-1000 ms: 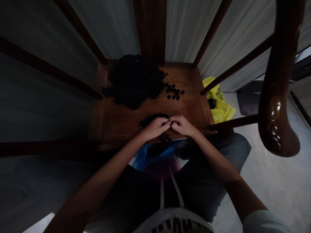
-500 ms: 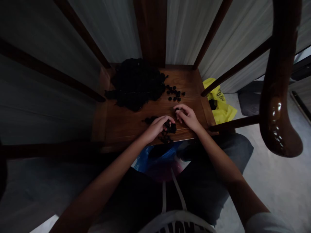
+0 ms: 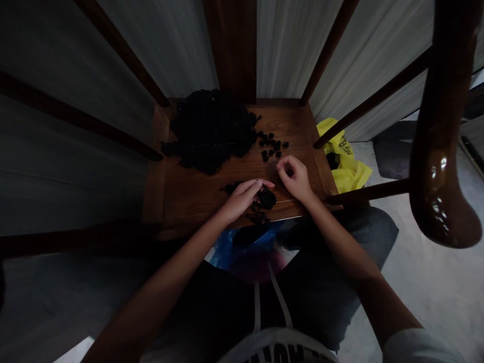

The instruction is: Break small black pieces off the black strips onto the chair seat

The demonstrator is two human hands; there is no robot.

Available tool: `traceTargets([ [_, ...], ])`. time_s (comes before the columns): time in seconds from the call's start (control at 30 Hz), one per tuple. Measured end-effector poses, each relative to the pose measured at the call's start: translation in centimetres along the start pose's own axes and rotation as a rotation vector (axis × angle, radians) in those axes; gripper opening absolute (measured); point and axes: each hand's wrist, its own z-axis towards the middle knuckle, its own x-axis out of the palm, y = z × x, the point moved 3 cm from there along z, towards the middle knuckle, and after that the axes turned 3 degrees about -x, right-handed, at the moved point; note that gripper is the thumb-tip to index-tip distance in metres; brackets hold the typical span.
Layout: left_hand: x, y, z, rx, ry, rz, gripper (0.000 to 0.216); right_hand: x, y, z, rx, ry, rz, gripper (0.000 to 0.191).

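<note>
Left fingers (image 3: 257,185) against black clump (image 3: 267,199)

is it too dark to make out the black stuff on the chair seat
Head view: dim light, the black pile is a dark mass without detail, the small black pieces show separately, the glossy chair arm shows glare, and the wide lens bends the spindles.

The black heap (image 3: 212,132) is too dark to read as pieces; my left hand (image 3: 242,199) hides part of a smaller clump (image 3: 266,198).
</note>
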Motion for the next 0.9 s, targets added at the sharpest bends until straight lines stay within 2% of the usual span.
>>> traceTargets([
  [0.1,-0.1,-0.2,0.0,0.041,-0.043,0.041,0.042,-0.3,1.6,-1.5,0.005,0.122,0.092,0.014],
  [0.17,-0.1,-0.3,0.0,0.071,-0.082,0.068,0.040,-0.2,2.8,-2.2,-0.021,0.269,0.113,0.015],
  [0.23,-0.1,-0.4,-0.1,0.096,-0.112,0.102,0.038,-0.1,3.7,-2.5,-0.052,0.388,0.074,0.015],
  [0.33,0.0,-0.6,-0.2,0.144,-0.129,0.168,0.033,0.0,4.2,-2.5,-0.076,0.476,-0.032,0.017],
  [0.5,-0.1,-0.8,-0.5,0.218,-0.194,0.227,0.026,0.0,4.2,-2.4,-0.119,0.533,-0.083,0.018],
  [0.7,-0.3,-0.2,-0.1,0.132,-0.235,0.054,0.027,0.3,4.1,-2.5,-0.083,0.511,-0.150,0.015],
  [0.8,-0.4,0.0,0.1,0.134,-0.219,0.022,0.026,0.7,3.8,-2.5,-0.007,0.492,-0.081,0.011],
  [0.9,-0.5,-0.1,0.1,0.154,-0.151,0.065,0.025,1.0,3.7,-2.5,0.036,0.508,0.008,0.008],
])
